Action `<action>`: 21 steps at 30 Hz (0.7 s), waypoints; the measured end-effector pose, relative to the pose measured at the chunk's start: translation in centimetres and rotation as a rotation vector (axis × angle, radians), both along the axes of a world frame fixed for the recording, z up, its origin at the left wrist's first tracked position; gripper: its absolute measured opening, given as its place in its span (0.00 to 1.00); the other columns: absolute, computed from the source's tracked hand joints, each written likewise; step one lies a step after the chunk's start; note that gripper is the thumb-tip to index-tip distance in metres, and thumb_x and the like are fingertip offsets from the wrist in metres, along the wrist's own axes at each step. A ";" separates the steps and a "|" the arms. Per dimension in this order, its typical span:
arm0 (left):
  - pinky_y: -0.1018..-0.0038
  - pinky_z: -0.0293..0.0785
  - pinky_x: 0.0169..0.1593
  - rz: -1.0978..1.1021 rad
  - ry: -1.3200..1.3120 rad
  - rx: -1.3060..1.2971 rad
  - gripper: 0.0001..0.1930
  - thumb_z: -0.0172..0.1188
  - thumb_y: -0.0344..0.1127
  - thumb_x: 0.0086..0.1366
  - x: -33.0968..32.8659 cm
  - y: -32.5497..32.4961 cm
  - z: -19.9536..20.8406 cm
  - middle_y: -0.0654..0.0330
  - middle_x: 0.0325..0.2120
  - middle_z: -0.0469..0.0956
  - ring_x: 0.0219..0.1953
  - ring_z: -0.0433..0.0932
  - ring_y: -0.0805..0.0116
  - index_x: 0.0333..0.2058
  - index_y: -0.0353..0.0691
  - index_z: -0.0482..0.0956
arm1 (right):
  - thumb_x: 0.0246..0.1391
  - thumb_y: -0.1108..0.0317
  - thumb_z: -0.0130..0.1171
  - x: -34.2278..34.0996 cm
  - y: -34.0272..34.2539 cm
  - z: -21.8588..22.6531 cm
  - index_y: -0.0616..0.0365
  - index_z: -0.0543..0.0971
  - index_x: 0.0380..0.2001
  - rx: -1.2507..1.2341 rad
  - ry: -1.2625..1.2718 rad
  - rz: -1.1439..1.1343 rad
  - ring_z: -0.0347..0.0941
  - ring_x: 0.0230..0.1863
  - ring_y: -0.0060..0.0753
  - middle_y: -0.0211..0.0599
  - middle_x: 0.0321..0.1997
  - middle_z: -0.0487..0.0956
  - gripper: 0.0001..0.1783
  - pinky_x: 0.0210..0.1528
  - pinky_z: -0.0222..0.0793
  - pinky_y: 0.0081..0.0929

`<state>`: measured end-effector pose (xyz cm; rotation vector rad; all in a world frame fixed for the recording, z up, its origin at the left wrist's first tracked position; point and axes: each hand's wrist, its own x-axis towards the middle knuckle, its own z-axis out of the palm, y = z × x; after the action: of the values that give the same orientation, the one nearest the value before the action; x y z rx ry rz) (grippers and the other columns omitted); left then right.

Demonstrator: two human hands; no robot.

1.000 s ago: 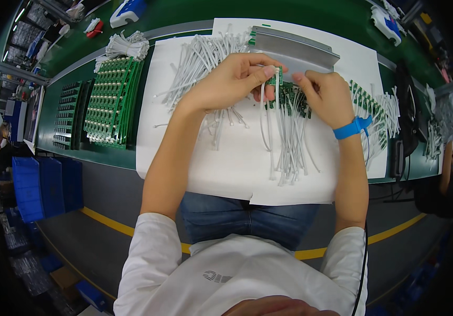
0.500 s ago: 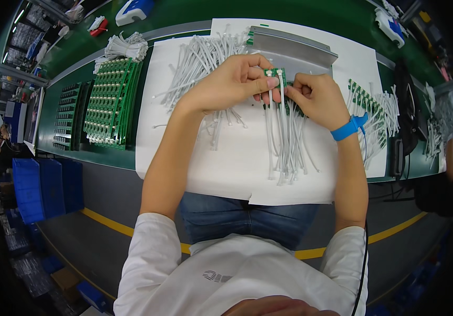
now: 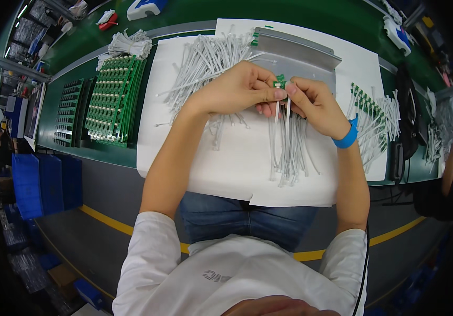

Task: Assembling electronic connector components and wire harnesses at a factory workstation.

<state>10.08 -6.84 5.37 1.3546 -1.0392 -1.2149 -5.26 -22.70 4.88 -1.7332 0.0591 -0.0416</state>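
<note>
My left hand (image 3: 237,89) is closed, its thumb and fingers pinching a small green circuit board (image 3: 279,79) with white connectors. On the board's right edge the thumb and forefinger of my right hand (image 3: 315,102) are pressed together, largely covering that end. Two white cables (image 3: 276,129) run down from the board between my hands. Behind and below them a bundle of similar white cables (image 3: 292,163) fans over the white sheet (image 3: 226,168). Whether the right fingertips grip the board itself or a cable plug on it is hidden.
A heap of white cables (image 3: 205,60) lies left of my hands, and a grey metal bracket (image 3: 297,47) stands behind them. Stacked green board panels (image 3: 109,100) and black racks (image 3: 68,113) are at left. Boards with cables attached (image 3: 369,113) lie at right. A blue wristband (image 3: 346,137) circles my right wrist.
My right hand has shifted left and up, its thumb now on the board's upper right edge beside the left thumb. The board is more covered by fingers. The view has shifted slightly.
</note>
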 end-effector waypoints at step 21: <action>0.85 0.67 0.26 0.005 -0.292 0.133 0.13 0.66 0.41 0.62 0.1 0.0 0.3 0.63 0.19 0.80 0.20 0.72 0.83 0.31 0.34 0.80 | 0.61 0.52 0.57 -0.2 -1.8 -0.2 0.63 0.69 0.13 -0.525 0.116 -0.148 0.53 0.16 0.14 0.24 0.11 0.63 0.29 0.19 0.51 0.21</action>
<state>10.16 -6.88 5.68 1.6730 -1.1719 -1.1200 -5.48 -24.50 4.67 -2.2525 0.2829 -0.0703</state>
